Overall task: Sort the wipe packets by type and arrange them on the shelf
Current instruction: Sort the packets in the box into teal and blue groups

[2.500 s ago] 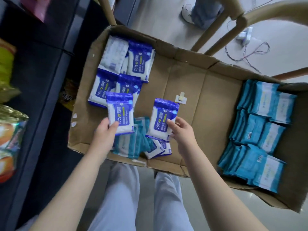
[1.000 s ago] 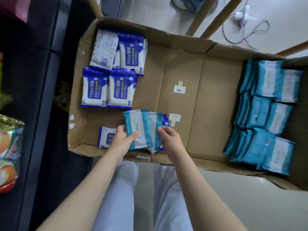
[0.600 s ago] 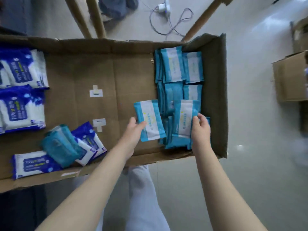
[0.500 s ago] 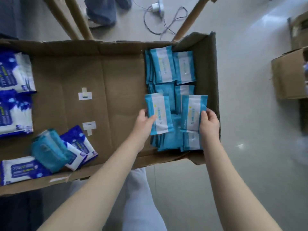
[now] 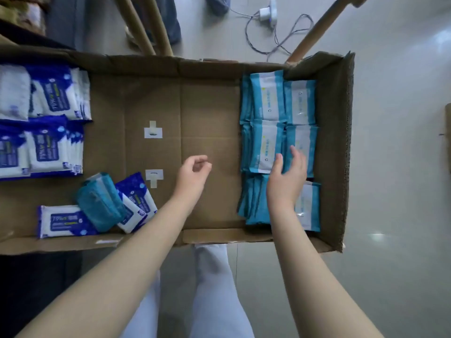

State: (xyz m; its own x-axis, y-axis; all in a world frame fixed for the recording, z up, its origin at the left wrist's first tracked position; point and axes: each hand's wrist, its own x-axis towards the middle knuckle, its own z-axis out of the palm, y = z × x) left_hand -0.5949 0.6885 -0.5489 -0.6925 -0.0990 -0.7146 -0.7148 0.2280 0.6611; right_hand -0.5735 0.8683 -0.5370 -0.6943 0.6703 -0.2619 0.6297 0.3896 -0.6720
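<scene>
Head view, ref = cardboard box [image 5: 210,106]; L hand [image 5: 194,178] over bare box floor near mid, fingers loosely curled, holds nothing; R hand [image 5: 286,184] over teal wipe packets [image 5: 267,98] stacked in rows at box's right end, fingers relaxed & fairly straight, nothing gripped, contact w/ packets unclear; dark-blue wipe packets [image 5: 48,103] in rows at box's left end; mixed pile at box's near-left corner: single teal packet [image 5: 100,203] lying across loose dark-blue packets [image 5: 62,220]; tape bits [image 5: 153,132] on box floor; power strip [image 5: 268,12] w/ cable on ground beyond box.
</scene>
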